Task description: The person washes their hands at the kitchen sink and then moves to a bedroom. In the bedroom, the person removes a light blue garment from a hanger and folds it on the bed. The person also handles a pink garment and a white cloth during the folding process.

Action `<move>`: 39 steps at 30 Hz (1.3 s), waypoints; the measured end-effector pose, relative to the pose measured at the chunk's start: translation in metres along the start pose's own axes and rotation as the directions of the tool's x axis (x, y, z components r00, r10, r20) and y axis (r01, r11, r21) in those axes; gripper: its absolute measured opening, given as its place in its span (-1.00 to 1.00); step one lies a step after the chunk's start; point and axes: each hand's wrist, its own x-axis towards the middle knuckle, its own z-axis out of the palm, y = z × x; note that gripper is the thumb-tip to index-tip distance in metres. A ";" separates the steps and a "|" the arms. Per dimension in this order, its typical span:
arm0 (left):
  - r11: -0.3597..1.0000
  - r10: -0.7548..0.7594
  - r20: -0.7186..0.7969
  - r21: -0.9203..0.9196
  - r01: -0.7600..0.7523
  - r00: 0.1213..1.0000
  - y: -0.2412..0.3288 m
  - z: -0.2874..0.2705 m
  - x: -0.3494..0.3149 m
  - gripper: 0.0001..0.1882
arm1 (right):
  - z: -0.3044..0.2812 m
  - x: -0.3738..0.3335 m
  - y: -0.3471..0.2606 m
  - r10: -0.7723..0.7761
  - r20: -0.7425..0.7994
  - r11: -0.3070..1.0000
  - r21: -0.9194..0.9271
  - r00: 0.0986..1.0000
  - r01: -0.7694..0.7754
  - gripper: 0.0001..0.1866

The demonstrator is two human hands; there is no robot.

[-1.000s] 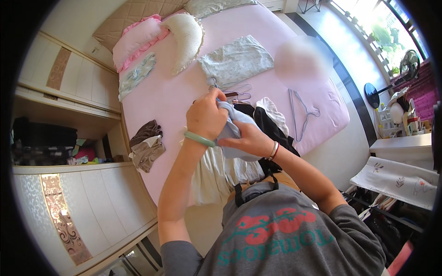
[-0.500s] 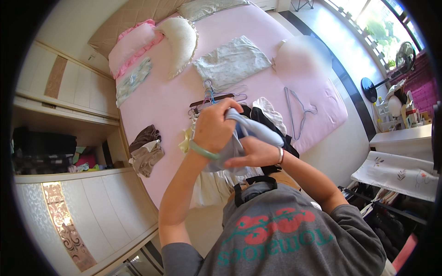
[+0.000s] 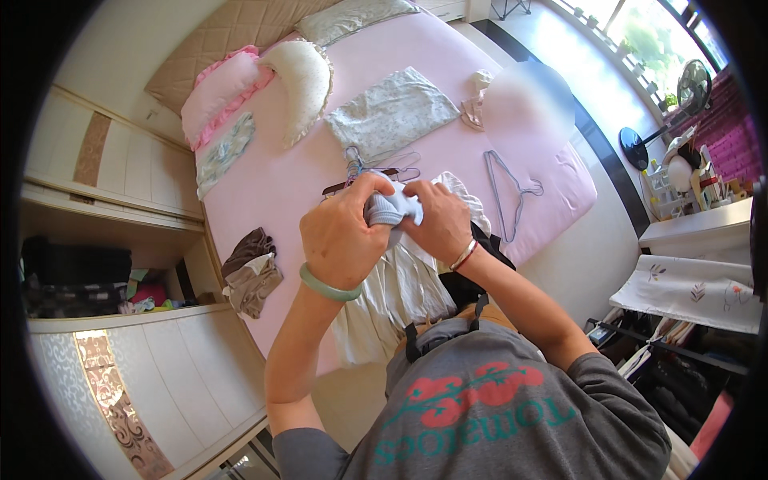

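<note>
A small bundle of light blue ribbed fabric (image 3: 386,210) is held up in front of me, over the bed's near edge. My left hand (image 3: 344,234) is closed round its left side, thumb on top. On the right, the fingers of my right hand (image 3: 438,218) pinch the bundle's other end. What kind of garment it is cannot be made out. Below the hands a cream pleated garment (image 3: 392,300) hangs over the bed edge, with black clothing (image 3: 468,280) to its right. Just beyond the hands lie several thin hangers (image 3: 353,164), partly hidden.
On the pink bed (image 3: 296,180) lie a grey-blue hanger (image 3: 502,196), brown and grey clothes (image 3: 254,276), a folded pale cloth (image 3: 392,112) and a crescent pillow (image 3: 308,88). A blurred pale shape (image 3: 528,104) is at far right. Cabinets (image 3: 160,376) stand left, a fan (image 3: 632,148) right.
The light blue fabric, loose and draped over my hands before, is now gathered into a compact bundle. My left hand has moved left and down, and my right hand has come up to its right side.
</note>
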 end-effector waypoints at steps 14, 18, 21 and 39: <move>0.830 -0.404 0.005 -0.419 0.368 0.915 -0.122 0.005 -0.006 -0.77 | -0.114 0.011 0.059 0.228 0.289 0.691 0.625 0.930 -0.363 -0.78; 0.706 -0.385 0.042 -0.631 0.323 0.922 -0.134 0.029 -0.008 -0.92 | -0.120 0.009 0.051 0.092 0.145 0.892 0.428 0.985 -0.146 -0.66; 0.756 -0.329 0.124 -0.559 0.340 0.936 -0.136 0.029 -0.009 -0.89 | -0.124 0.011 0.053 -0.224 0.150 0.912 0.382 0.963 0.152 -0.63; 0.864 -0.024 0.490 -0.428 0.264 0.872 -0.078 -0.040 -0.025 -0.44 | -0.121 0.012 0.074 0.300 0.047 0.434 0.883 0.953 -0.180 -0.88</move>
